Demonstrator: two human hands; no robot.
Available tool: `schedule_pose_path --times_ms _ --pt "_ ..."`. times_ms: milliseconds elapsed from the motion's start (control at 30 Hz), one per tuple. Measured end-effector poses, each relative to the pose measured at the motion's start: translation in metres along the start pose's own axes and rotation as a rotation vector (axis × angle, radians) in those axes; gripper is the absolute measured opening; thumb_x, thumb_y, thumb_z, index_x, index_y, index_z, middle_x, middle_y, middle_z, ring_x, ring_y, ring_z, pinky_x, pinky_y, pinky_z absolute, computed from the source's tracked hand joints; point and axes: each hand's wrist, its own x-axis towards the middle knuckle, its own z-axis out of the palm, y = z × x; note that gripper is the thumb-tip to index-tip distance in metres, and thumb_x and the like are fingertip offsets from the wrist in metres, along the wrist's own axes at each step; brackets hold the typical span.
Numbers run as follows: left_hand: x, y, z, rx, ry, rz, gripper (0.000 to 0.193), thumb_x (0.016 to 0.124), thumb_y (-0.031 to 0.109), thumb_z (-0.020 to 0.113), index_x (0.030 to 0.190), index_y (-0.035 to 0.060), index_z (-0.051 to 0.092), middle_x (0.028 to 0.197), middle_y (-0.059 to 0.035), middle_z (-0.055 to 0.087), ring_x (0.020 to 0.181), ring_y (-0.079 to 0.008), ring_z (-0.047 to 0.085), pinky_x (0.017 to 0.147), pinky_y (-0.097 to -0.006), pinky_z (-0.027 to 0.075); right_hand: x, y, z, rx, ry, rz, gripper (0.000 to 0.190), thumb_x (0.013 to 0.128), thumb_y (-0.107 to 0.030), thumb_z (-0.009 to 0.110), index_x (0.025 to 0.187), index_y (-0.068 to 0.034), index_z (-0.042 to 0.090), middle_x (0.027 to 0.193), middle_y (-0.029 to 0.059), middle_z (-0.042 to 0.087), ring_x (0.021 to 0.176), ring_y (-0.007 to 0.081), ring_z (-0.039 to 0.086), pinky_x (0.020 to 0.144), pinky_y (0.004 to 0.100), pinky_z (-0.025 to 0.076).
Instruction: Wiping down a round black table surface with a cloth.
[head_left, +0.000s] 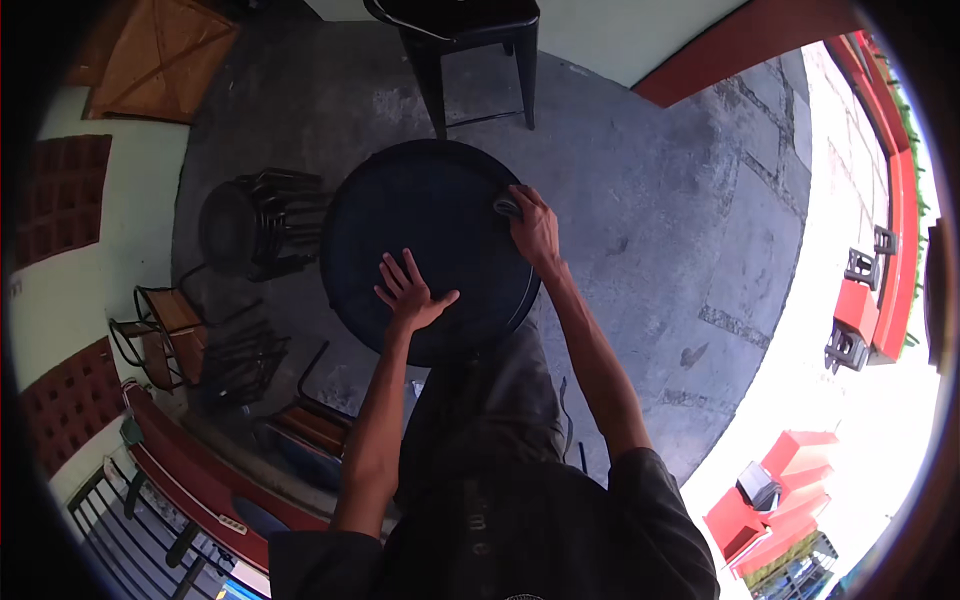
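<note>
Before me stands a round table with a dark top (420, 217). My left hand (414, 298) rests on the near part of the top, its fingers spread and holding nothing. At the right side of the rim, my right hand (536, 229) grips a small dark bundle (508, 204) that looks like a folded cloth. Most of that bundle is hidden inside the fingers. My legs in dark trousers (487, 405) are close to the table's near edge.
A black metal chair (472, 37) stands just beyond the table. Left of it are stacked black stools (232, 229) and wood-seated chairs (176, 322) by the wall. A wooden panel (161, 60) is at upper left. Red blocks (855, 307) and stools lie outside in sunlight.
</note>
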Motion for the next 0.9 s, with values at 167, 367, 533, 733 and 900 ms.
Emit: schedule_pose_path --times_ms 167,367,533,733,900 --pt "0.000 -0.004 -0.006 0.015 0.007 0.035 0.143 0.063 0.084 0.064 0.152 0.0110 -0.020 0.154 -0.0274 -0.027 0.144 -0.0475 -0.020 0.107 -0.0740 0.000 -0.032 -0.011 0.003 -0.202 0.034 -0.070 0.053 0.076 0.001 0.059 0.129 -0.004 0.058 0.132 0.0113 0.057 0.112 0.0347 0.060 0.091 0.0421 0.053" --pt "0.000 -0.004 -0.004 0.022 0.031 0.036 0.143 0.063 0.084 0.064 0.151 0.0115 -0.022 0.154 -0.0266 -0.028 0.144 -0.0468 -0.021 0.109 -0.0722 -0.002 -0.080 -0.018 0.005 -0.253 0.025 0.058 0.059 0.077 0.004 0.059 0.135 -0.006 0.055 0.136 0.0115 0.056 0.117 0.0337 0.058 0.094 0.0415 0.051" --pt "-0.003 0.002 -0.009 -0.009 -0.006 0.008 0.140 0.067 0.074 0.070 0.151 0.0099 -0.021 0.153 -0.0278 -0.029 0.144 -0.0471 -0.022 0.109 -0.0716 -0.004 -0.114 -0.012 0.001 -0.251 0.040 0.110 0.065 0.076 0.002 0.060 0.139 -0.004 0.048 0.129 0.0121 0.057 0.111 0.0326 0.060 0.090 0.0402 0.052" --pt "0.002 0.006 -0.013 0.034 -0.085 -0.061 0.140 0.068 0.073 0.071 0.150 0.0135 -0.026 0.153 -0.0254 -0.033 0.144 -0.0445 -0.024 0.111 -0.0689 -0.004 -0.168 -0.025 0.007 -0.229 0.030 0.165 0.057 0.079 -0.001 0.063 0.136 -0.004 0.053 0.116 0.0131 0.060 0.103 0.0345 0.063 0.083 0.0408 0.053" --pt "0.003 0.004 -0.014 0.033 -0.077 -0.062 0.139 0.070 0.071 0.071 0.150 0.0138 -0.027 0.153 -0.0246 -0.033 0.144 -0.0440 -0.024 0.112 -0.0681 -0.004 -0.210 -0.047 0.020 -0.179 -0.030 0.224 0.058 0.077 0.001 0.063 0.134 -0.001 0.052 0.113 0.0141 0.059 0.100 0.0351 0.063 0.080 0.0414 0.053"
